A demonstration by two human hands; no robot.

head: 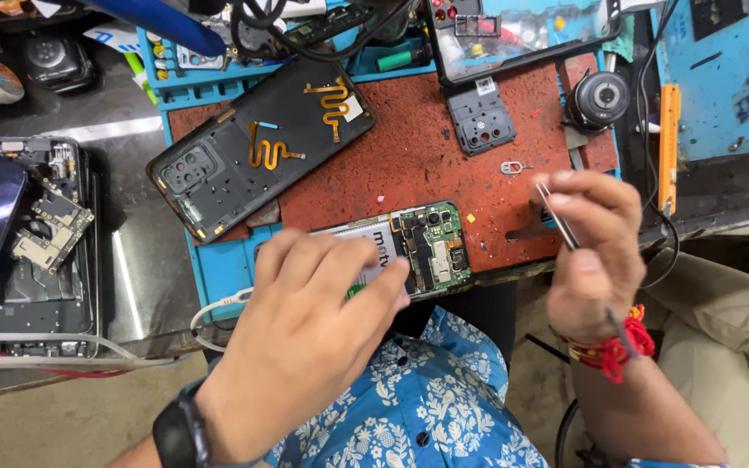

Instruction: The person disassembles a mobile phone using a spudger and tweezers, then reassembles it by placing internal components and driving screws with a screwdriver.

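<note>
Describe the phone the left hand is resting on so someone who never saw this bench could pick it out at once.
Start at the red work mat in the middle of the bench. At its near edge lies an opened phone, partly under the left hand, while the right hand holds tweezers beside it. Unlike the black back cover with orange ribbon cables farther up the mat, it shows a green circuit board.

- Worktop (145, 260): dark grey, glossy, scuffed; pale glare streaks across its left half.
- Repair mat (218, 273): blue, with a worn red-brown centre panel (444, 165), at the worktop's near edge.
- Floor (62, 425): dull grey-brown concrete below the worktop's near edge.
- Light: bright, from overhead.
</note>
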